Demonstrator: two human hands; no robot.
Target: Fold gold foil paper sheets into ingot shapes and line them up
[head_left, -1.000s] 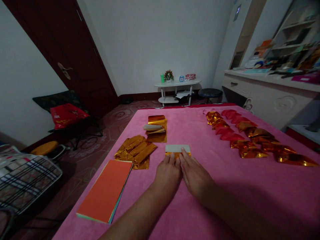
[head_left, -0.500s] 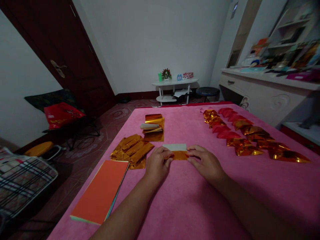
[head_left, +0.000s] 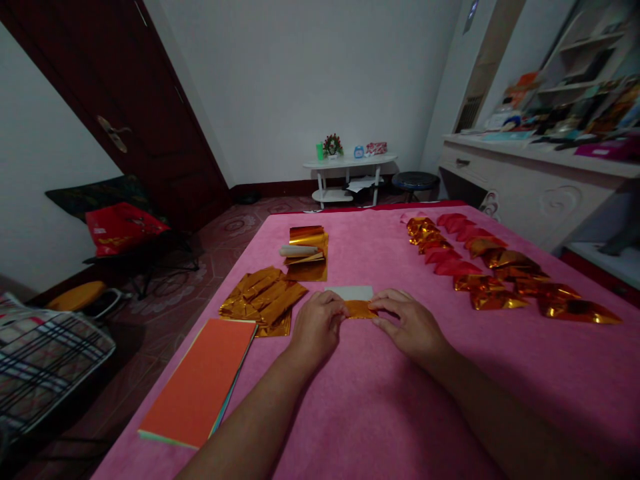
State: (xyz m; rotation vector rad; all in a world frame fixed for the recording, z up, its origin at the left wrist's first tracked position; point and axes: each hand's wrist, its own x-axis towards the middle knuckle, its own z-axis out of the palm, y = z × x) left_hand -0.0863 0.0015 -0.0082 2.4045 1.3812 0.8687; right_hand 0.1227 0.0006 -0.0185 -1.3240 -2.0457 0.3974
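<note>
Left grip (head_left: 319, 323) and right grip (head_left: 412, 324) pinch a part-folded gold sheet (head_left: 359, 309); shaped pieces (head_left: 513, 261) (red, gold) lie done, orange paper (head_left: 201, 380) unfolded

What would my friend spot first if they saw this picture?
Probably the bright pink cloth across the lower middle, with shiny gold and red pieces in rows on its right. Near its centre, the left hand and right hand hold a gold-and-pale sheet.

two bare hands (head_left: 316, 327), slender fingers (head_left: 393, 303), narrow wrists (head_left: 295, 363), bare forearms (head_left: 495, 407) widening away from the wrists
</note>
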